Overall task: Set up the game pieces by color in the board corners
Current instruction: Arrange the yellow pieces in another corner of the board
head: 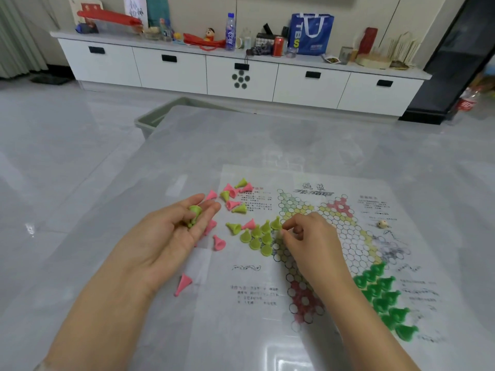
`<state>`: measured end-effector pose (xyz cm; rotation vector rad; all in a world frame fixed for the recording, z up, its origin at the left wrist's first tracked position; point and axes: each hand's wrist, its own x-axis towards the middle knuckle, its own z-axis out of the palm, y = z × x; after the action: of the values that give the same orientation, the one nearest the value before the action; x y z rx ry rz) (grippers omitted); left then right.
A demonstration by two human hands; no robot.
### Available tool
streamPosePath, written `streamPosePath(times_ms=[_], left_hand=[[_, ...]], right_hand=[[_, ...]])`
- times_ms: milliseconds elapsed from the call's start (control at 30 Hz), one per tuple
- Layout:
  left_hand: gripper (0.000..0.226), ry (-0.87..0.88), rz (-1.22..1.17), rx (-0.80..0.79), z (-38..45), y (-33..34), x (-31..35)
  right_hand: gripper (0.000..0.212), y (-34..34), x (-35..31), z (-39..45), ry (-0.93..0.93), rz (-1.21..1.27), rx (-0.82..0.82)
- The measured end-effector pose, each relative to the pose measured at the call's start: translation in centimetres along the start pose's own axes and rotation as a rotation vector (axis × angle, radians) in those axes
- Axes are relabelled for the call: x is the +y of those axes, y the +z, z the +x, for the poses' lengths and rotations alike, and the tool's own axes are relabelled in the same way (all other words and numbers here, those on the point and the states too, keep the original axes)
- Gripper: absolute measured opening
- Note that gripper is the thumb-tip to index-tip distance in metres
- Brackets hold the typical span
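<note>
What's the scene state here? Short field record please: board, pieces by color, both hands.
board: paper sheet flat on table
dark green pieces: standing in the near right corner
light green pieces: cluster standing at the left corner; a few lie loose further back
pink pieces: loose, lying off the grid, none placed
left hand: palm up, holds light green pieces
right hand: pinches a light green piece at the cluster

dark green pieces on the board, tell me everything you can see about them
The dark green pieces are small cone-shaped pawns with flared bases, seemingly glossy, slightly translucent plastic. They stand upright, packed in a rough triangle that fills the board's near-right corner, tapering toward the near edge. Neither hand touches them; the right hand's forearm passes just to their left.
</note>
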<state>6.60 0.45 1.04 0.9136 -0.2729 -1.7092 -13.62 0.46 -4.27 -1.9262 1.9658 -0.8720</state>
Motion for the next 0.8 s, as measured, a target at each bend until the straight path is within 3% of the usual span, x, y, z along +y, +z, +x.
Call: streamPosePath(times_ms=[367,533,800], left_hand=[[0.016,0.064,0.038,0.03,0.04,-0.2,0.05],[0.017,0.1,0.145,0.031,0.06,-0.14,-0.23],[0.022,0.042,0.07,0.048,0.35,-0.03,-0.67]], right_hand=[[0.005,0.48,0.21,-0.04,-0.031,-0.058,-0.037],[0.007,0.61,-0.08,-0.01,-0.026,-0.063,-0.046],[0.007,0.53,-0.25,-0.06,-0.008,-0.054,-0.051]])
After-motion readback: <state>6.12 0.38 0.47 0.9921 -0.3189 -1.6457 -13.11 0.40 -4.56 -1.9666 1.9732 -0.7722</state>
